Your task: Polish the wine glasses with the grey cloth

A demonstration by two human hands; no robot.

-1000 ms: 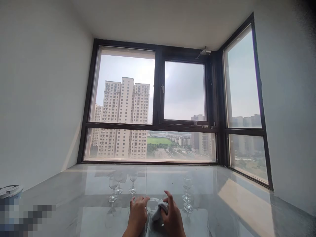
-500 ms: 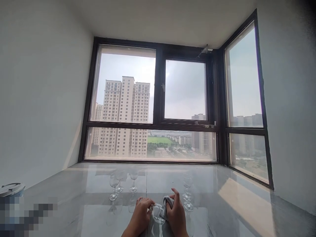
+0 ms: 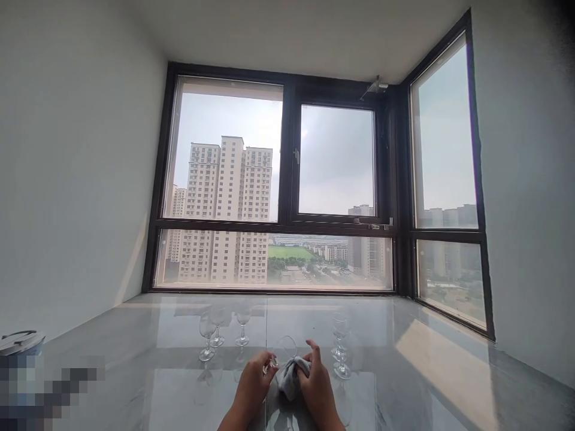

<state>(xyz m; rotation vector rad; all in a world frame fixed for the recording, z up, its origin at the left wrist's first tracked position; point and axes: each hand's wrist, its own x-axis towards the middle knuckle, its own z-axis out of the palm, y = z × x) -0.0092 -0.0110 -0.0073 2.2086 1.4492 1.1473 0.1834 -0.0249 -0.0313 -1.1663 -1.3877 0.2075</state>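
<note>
Near the front of the glossy grey surface, my left hand (image 3: 252,382) has its fingers closed on a clear wine glass (image 3: 286,341). A faint round outline of the glass shows above the cloth; which part the fingers pinch is hard to make out. My right hand (image 3: 317,383) grips a bunched grey cloth (image 3: 288,383) and presses it against the glass, with the index finger raised. To the left stand several stemmed glasses, a near one (image 3: 206,338) and one farther right (image 3: 242,328) among them. Beyond my right hand, more stemmed glasses (image 3: 341,359) stand in a line.
The grey stone-like surface (image 3: 179,395) reflects the light and runs up to a dark-framed window (image 3: 287,227). At the left edge sits a container with a white lid (image 3: 20,342), its lower part pixelated. White walls (image 3: 81,179) rise on either side.
The held glass has turned, its round outline now above the cloth rather than low between my hands. The cloth has shifted left and down, and my left hand's fingers have closed further.
</note>
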